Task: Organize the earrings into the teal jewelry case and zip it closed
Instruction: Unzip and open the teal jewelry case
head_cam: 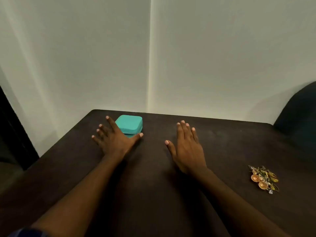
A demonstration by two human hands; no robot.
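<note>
On a dark table (153, 194), closed teal case (130, 123) between left hand (114, 139) forefinger and thumb, fingers spread straight, right hand (187, 147) flat, fingers together, gripping nothing, earrings (263, 179) heaped well right of it

Dark brown table (222, 142) set into pale wall (222, 57) corner; dark chair back (299, 113) at right; soft light.
</note>
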